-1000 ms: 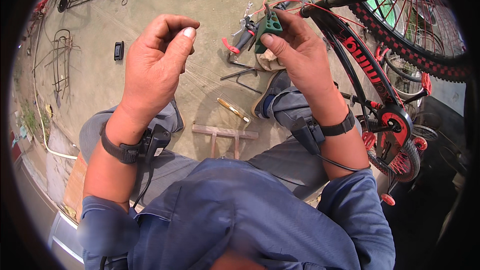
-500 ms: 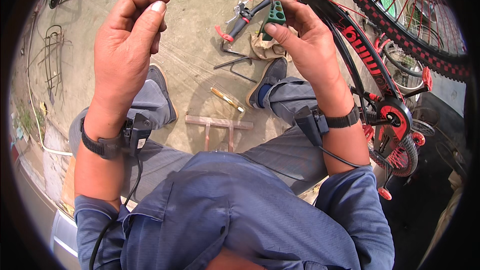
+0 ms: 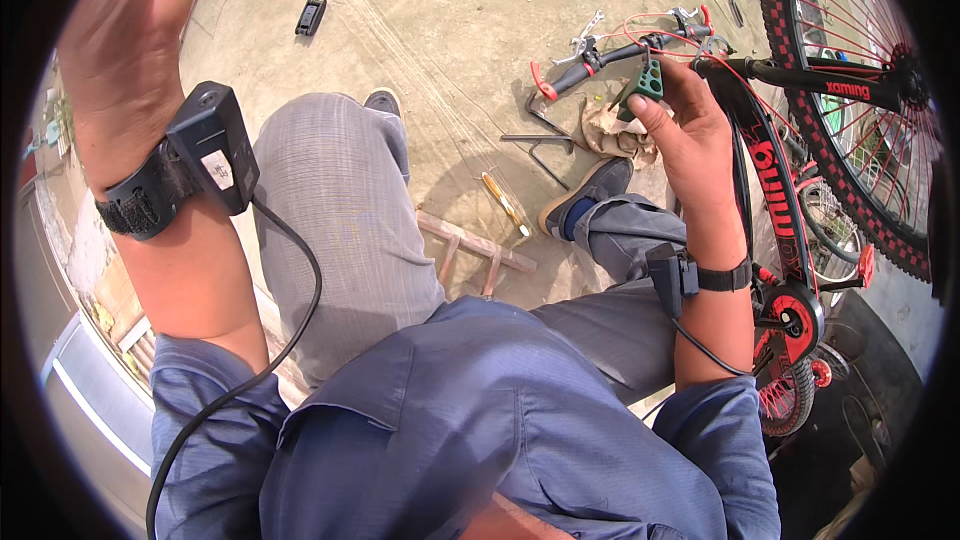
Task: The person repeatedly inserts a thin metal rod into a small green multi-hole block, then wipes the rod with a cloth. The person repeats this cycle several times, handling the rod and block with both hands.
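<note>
My right hand [image 3: 690, 135] pinches a green holder [image 3: 648, 80] with round holes, which looks like a hex key holder, between thumb and fingers. Just beyond it lies the black handlebar [image 3: 600, 65] with red grip ends and silver brake levers, still joined by red cables to the bicycle. My left hand [image 3: 125, 35] is raised at the upper left edge, and its fingers are cut off by the picture's rim. The black bicycle frame [image 3: 775, 180] with red lettering stands to the right of my right hand.
A checkered-tread wheel [image 3: 775, 30] rises at the far right. On the ground lie a yellow-handled screwdriver [image 3: 505, 205], a wooden frame [image 3: 515, 258], brown crumpled wrapping [image 3: 610, 130], a bent metal bar [image 3: 540, 145] and a small black part [image 3: 311, 17].
My left hand has gone up and left, partly out of view. My left knee has come up, and the view has shifted left. My right hand keeps the green holder.
</note>
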Demonstrator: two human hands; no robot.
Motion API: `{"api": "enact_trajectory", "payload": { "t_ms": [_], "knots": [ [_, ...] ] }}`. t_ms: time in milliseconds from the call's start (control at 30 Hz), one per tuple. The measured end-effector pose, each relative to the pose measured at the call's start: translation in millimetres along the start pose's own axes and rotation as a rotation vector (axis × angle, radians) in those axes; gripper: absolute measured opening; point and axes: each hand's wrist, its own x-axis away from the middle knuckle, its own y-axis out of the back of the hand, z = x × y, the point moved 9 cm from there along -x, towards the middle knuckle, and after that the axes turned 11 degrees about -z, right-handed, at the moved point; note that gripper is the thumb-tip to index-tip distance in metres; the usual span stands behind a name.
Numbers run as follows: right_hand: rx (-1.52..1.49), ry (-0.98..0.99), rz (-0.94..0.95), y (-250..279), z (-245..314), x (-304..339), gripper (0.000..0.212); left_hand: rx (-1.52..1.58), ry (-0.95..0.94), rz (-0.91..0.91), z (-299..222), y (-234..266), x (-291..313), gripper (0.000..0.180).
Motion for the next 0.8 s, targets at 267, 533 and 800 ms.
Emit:
{"api": "enact_trajectory", "payload": {
  "t_ms": [267,533,800],
  "knots": [
    [-0.026,-0.286,0.07,-25.5,-37.5,9.8,0.051,-0.75,0.827,-0.137,135.1,261.7,117.6,0.026],
    [0.132,-0.27,0.148,-74.8,-8.7,1.0,0.051,-0.991,1.326,-0.066,198.2,386.9,338.1,0.028],
    [0.088,-0.268,0.247,-127.5,15.5,-16.0,0.051,-1.015,1.326,0.281,230.6,371.4,455.4,0.039]
  ]
}}
